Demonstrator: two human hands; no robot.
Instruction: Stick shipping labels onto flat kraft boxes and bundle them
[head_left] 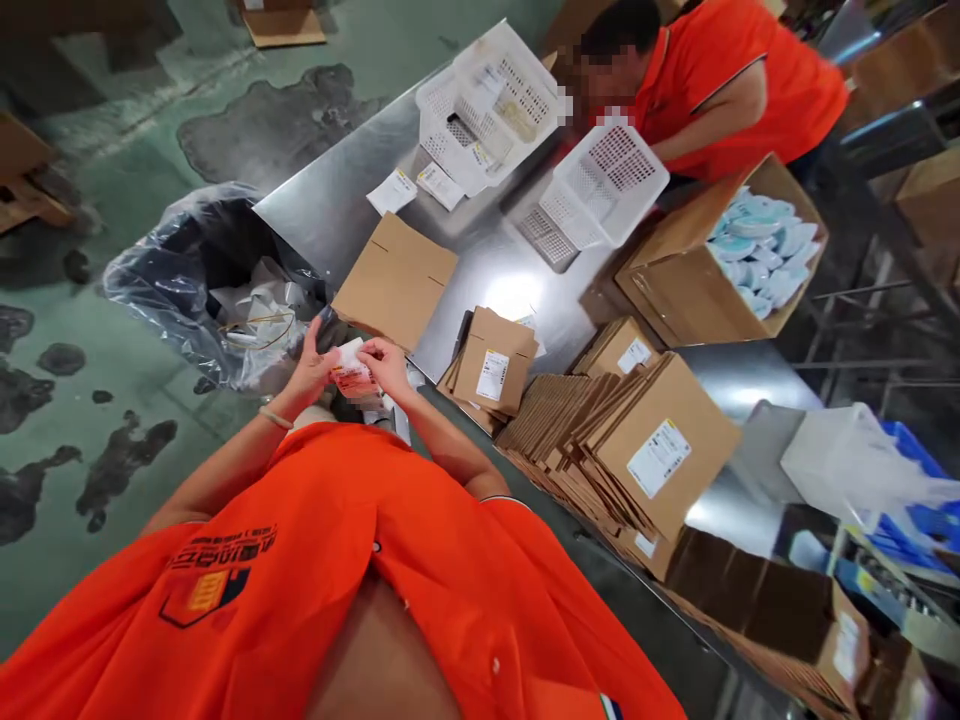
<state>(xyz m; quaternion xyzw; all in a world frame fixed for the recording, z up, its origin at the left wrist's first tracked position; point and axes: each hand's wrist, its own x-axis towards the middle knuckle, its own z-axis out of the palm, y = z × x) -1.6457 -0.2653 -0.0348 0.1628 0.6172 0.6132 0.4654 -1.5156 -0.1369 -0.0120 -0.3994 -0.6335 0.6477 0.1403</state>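
Between my two hands, in front of my orange shirt, is a small white and red label stack (352, 372). My left hand (311, 368) grips its left side, with the thumb on top. The fingers of my right hand (384, 366) pinch its upper right edge. Just beyond my hands a flat brown cardboard piece (397, 280) lies on the metal table (315, 205). To the right is a small pile of folded cardboard with a white label (495, 365).
A bin lined with clear plastic (161, 270) holds scraps at the left. White baskets (491, 100), (600, 190) stand on the table near a person in orange (750, 100). Rows of folded cardboard (675, 450) and an open box of round white packets (660, 290) are at the right.
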